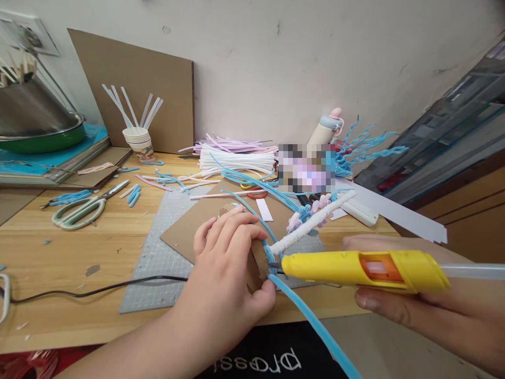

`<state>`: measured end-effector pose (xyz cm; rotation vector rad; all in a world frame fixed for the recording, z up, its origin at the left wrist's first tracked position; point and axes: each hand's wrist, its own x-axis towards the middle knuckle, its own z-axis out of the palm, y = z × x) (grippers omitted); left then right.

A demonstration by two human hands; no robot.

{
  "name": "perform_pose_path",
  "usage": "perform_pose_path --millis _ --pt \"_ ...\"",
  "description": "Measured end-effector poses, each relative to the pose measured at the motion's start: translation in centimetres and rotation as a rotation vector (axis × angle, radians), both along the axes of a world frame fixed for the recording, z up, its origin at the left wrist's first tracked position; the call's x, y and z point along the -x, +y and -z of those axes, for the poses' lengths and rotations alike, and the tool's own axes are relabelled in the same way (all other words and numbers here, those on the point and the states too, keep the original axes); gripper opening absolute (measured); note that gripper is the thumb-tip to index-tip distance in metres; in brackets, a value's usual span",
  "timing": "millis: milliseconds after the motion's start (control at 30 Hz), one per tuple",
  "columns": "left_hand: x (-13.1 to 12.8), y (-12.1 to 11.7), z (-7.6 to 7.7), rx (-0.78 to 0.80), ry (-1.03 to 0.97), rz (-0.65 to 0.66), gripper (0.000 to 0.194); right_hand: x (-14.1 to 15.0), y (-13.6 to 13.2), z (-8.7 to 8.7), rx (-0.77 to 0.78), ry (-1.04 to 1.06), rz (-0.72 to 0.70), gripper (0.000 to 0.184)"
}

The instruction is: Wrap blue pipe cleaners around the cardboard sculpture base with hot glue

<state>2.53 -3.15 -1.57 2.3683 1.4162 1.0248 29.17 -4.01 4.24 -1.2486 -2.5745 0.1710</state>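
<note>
My left hand [232, 263] is wrapped round a small brown cardboard piece [255, 266] above the mat. A blue pipe cleaner [305, 310] runs along the edge of that piece and trails down toward my lap. In my right hand [426, 305] is a yellow hot glue gun [347, 269], with a clear glue stick out of its back end. Its nozzle touches or nearly touches the blue pipe cleaner at the cardboard edge. From there a fuzzy white stem [315, 222] slants up to the right, beside small pink and blue fuzzy flowers [305, 211].
A grey cutting mat [148, 279] lies under a cardboard sheet [185, 231]. Scissors [89, 205] and blue pipe cleaner pieces are on the left. Behind stand a paper cup [140, 143] of glue sticks and a bundle of white pipe cleaners [236, 159]. A black cord [98, 287] crosses the table.
</note>
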Motion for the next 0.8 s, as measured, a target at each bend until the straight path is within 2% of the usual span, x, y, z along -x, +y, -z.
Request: perform_pose_path --millis 167,400,633,800 --pt "0.0 0.1 0.0 0.001 -0.003 -0.001 0.041 0.1 -0.1 -0.2 -0.048 0.002 -0.002 0.046" --pt "0.0 0.2 0.0 0.002 -0.002 0.001 0.041 1.1 0.1 -0.8 0.112 0.06 0.022 0.025" --pt "0.0 0.0 -0.1 0.009 0.009 0.001 0.042 0.0 -0.2 0.1 0.008 -0.017 0.077 0.042" --pt "-0.1 0.2 -0.2 0.004 0.008 -0.001 0.04 -0.7 -0.6 0.7 -0.06 -0.018 0.081 0.042"
